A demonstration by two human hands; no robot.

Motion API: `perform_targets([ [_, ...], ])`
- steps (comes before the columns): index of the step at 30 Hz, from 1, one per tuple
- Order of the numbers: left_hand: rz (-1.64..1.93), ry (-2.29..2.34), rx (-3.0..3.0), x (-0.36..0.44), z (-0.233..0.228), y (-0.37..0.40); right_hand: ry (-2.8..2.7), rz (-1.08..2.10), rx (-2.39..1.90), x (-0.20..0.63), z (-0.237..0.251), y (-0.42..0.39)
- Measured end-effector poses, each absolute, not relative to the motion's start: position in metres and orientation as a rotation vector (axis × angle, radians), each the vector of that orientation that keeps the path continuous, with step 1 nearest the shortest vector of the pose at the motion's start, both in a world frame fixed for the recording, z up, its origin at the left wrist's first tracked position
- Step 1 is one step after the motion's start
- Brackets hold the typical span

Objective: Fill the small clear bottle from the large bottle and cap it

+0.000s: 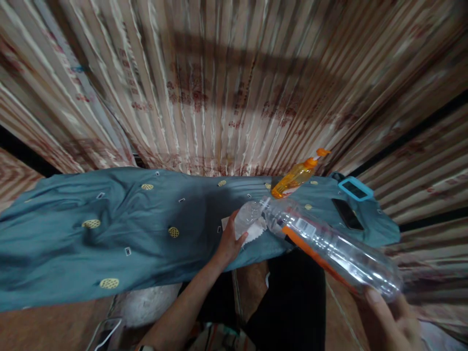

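Note:
My left hand (231, 240) is wrapped round a small clear bottle (245, 216) over the cloth-covered table. My right hand (391, 317), at the lower right, grips the base of a large clear plastic bottle (329, 243) with an orange label. This large bottle is tilted, its neck pointing left and down to the small bottle's neck. The two mouths meet or nearly meet; I cannot tell if they touch. Below the small bottle lies a white piece with a jagged edge (258, 231), partly hidden. No liquid is plain to see in the large bottle.
Behind the necks stands a pump bottle (292, 181) of yellow-orange liquid. A dark phone (347, 213) and a blue-framed device (356, 188) lie at the right. Blue-green patterned cloth (139, 229) covers the table; a pleated curtain (219, 97) hangs behind.

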State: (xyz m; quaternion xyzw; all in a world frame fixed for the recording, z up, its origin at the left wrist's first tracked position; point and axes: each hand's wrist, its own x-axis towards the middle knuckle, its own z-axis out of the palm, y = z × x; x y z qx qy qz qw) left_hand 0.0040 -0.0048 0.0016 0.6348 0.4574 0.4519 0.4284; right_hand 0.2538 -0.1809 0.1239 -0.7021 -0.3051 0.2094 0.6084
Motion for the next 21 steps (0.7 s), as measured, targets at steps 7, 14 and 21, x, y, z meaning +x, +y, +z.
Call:
perform_targets([
  [7, 1.165, 1.124, 1.624, 0.002, 0.003, -0.005, -0.374, 0.934, -1.363, 0.237, 0.099, -0.168],
  [14, 1.176, 1.168, 1.571, 0.002, 0.002, -0.005, -0.059, 1.169, -1.24, 0.217, 0.078, -0.174],
  [21, 1.17, 1.163, 1.508, 0.001, -0.007, -0.007, 0.082, 1.462, -1.032, 0.187, 0.055, -0.179],
])
